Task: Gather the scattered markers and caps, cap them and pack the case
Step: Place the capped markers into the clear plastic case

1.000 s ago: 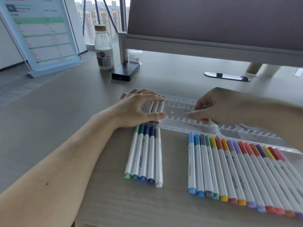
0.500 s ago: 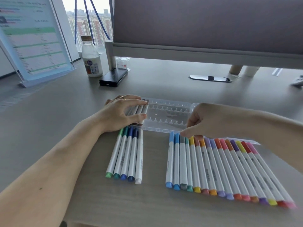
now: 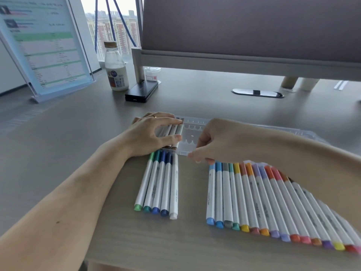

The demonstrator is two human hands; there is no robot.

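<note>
A clear plastic marker case (image 3: 193, 133) lies open across the desk. My left hand (image 3: 150, 133) grips a few grey-toned markers (image 3: 176, 130) seated in the case's left end, thumb in front and fingers behind. My right hand (image 3: 220, 141) hovers over the case's front edge with its fingers curled down. Its fingertips are just above the top of the light-blue marker, and whether they pinch anything is unclear. A group of green, blue and white capped markers (image 3: 160, 182) lies in front of the case. Several more capped markers in many colours form a row (image 3: 263, 196) at the right, partly under my right forearm.
A milk bottle (image 3: 116, 71), a black box (image 3: 141, 91) and a small jar (image 3: 152, 74) stand at the back left. A tilted sign stand (image 3: 45, 49) is at the far left. A grey divider panel (image 3: 244, 32) and a cable grommet (image 3: 257, 93) lie behind the case.
My right hand has come from the case's empty slots toward me, down to the case's front edge by the coloured row. My left hand stays on the markers in the case.
</note>
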